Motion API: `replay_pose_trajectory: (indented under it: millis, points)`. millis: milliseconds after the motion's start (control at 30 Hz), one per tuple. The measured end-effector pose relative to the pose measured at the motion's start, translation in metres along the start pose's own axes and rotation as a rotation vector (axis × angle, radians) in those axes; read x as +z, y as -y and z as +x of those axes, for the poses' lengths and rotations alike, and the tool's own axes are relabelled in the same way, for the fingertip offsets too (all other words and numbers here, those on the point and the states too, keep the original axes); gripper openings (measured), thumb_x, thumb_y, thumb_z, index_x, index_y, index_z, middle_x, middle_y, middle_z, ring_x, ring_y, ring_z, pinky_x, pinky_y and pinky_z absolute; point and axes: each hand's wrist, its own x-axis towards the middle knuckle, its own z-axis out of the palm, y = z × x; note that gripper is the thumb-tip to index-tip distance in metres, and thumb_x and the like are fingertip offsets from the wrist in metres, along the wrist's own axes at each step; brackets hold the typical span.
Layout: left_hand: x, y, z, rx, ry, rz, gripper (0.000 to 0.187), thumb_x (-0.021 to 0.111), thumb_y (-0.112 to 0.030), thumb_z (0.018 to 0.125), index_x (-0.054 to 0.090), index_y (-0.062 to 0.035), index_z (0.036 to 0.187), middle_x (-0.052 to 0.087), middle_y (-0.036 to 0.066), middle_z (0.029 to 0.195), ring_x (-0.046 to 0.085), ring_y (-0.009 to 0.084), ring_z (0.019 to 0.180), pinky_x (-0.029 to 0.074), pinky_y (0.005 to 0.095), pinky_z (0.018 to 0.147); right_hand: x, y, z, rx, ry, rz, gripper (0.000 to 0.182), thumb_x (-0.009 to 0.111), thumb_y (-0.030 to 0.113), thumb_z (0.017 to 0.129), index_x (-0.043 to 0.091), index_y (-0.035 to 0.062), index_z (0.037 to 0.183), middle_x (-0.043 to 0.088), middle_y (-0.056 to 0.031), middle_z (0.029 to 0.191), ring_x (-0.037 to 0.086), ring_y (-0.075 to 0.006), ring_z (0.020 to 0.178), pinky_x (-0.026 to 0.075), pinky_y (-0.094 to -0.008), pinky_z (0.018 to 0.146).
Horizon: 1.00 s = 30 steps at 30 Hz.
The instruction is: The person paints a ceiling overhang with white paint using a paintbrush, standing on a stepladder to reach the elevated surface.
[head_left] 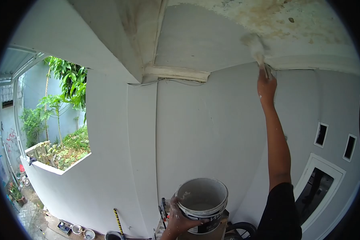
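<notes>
My right hand [267, 87] is raised to the ceiling, its fingers closed around the handle of a paintbrush [258, 55]. The bristles, smeared by motion, touch the ceiling at the edge of a smooth grey-white area [200, 38]. Beyond that edge the ceiling [276, 18] is stained and peeling. Low in the view, my left hand [179, 221] grips the side of a paint bucket [215, 224]. The bucket is upright, with pale paint inside and drips on its rim. What bears its weight is mostly hidden beneath it.
A beam [104, 36] and a cornice piece [180, 75] with loose wires stand out near the ceiling. A wall opening at left shows plants [70, 86]. Several small buckets [89, 234] and a striped pole [118, 220] are below. A white-framed door [308, 160] is at right.
</notes>
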Motion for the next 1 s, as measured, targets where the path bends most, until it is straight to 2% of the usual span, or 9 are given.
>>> replay_pose_trajectory:
  millis: [33,133,233,300,367,600,667,900,1000]
  points:
    - [-0.001,0.005,-0.001,-0.006,-0.011,0.029,0.116,0.100,-0.038,0.049,0.022,-0.0016,0.126,0.047,0.025,0.128,0.053,0.0329,0.123,0.045,0.0443,0.103,-0.009,-0.011,-0.011,0.240,0.027,0.009,0.035,0.056,0.027,0.100,0.065,-0.0057,0.110,0.064,-0.0128,0.077,0.059,-0.0173,0.071,0.049,-0.0320,0.071]
    - [0.001,0.009,0.000,-0.004,0.019,0.008,0.115,0.100,-0.038,0.050,0.022,-0.0021,0.126,0.047,0.024,0.129,0.053,0.0325,0.123,0.046,0.0448,0.102,-0.014,-0.027,-0.050,0.313,0.010,0.005,0.036,0.057,0.027,0.100,0.064,-0.0053,0.112,0.064,-0.0097,0.078,0.059,-0.0147,0.073,0.049,-0.0314,0.072]
    - [0.006,0.012,0.004,0.032,0.037,-0.073,0.114,0.097,-0.046,0.053,0.026,0.0070,0.125,0.040,0.029,0.129,0.045,0.0402,0.127,0.042,0.0493,0.104,-0.002,-0.001,-0.065,0.060,0.119,-0.041,0.036,0.057,0.027,0.100,0.063,-0.0057,0.114,0.063,-0.0118,0.075,0.059,-0.0170,0.067,0.048,-0.0310,0.066]
    - [0.004,-0.002,0.005,-0.023,0.096,0.020,0.112,0.097,-0.047,0.052,0.029,0.0060,0.124,0.039,0.029,0.130,0.045,0.0408,0.126,0.042,0.0497,0.104,-0.001,0.045,-0.047,-0.281,0.192,-0.091,0.033,0.057,0.025,0.099,0.064,-0.0050,0.112,0.063,-0.0157,0.070,0.060,-0.0260,0.059,0.050,-0.0333,0.061]
    - [0.019,0.013,0.002,0.056,-0.008,-0.104,0.121,0.097,-0.037,0.057,0.019,-0.0036,0.143,0.049,0.023,0.136,0.054,0.0354,0.125,0.047,0.0462,0.104,-0.002,0.054,-0.014,-0.455,0.106,-0.201,0.031,0.057,0.023,0.099,0.064,-0.0046,0.111,0.061,-0.0193,0.066,0.060,-0.0342,0.055,0.051,-0.0371,0.056]
    - [0.010,-0.010,0.008,-0.011,0.063,-0.125,0.121,0.097,-0.034,0.053,0.022,-0.0003,0.142,0.052,0.022,0.132,0.056,0.0350,0.120,0.049,0.0446,0.100,-0.072,0.008,0.038,-0.353,0.056,-0.463,0.030,0.057,0.022,0.099,0.066,-0.0052,0.092,0.059,-0.0193,0.061,0.060,-0.0341,0.053,0.048,-0.0418,0.054]
    - [0.007,-0.013,0.013,0.029,0.087,-0.023,0.117,0.098,-0.038,0.053,0.022,-0.0024,0.134,0.048,0.023,0.132,0.052,0.0350,0.123,0.046,0.0466,0.102,-0.081,-0.033,0.030,-0.173,-0.010,-0.420,0.029,0.057,0.021,0.099,0.064,-0.0038,0.086,0.059,-0.0179,0.060,0.059,-0.0320,0.052,0.046,-0.0416,0.054]
    - [0.007,0.006,0.006,-0.017,0.111,0.132,0.111,0.099,-0.042,0.051,0.024,-0.0060,0.124,0.042,0.023,0.129,0.047,0.0350,0.125,0.042,0.0488,0.104,-0.079,-0.069,-0.032,0.002,0.041,-0.335,0.025,0.057,0.021,0.099,0.065,-0.0028,0.097,0.060,-0.0164,0.064,0.060,-0.0314,0.054,0.048,-0.0400,0.056]
    - [0.013,-0.009,0.007,-0.106,0.099,-0.149,0.112,0.100,-0.041,0.049,0.024,-0.0062,0.125,0.043,0.021,0.127,0.048,0.0340,0.123,0.043,0.0471,0.103,-0.070,-0.065,-0.031,-0.209,0.222,-0.457,0.027,0.057,0.022,0.098,0.066,-0.0032,0.100,0.063,-0.0190,0.067,0.064,-0.0346,0.059,0.050,-0.0416,0.059]
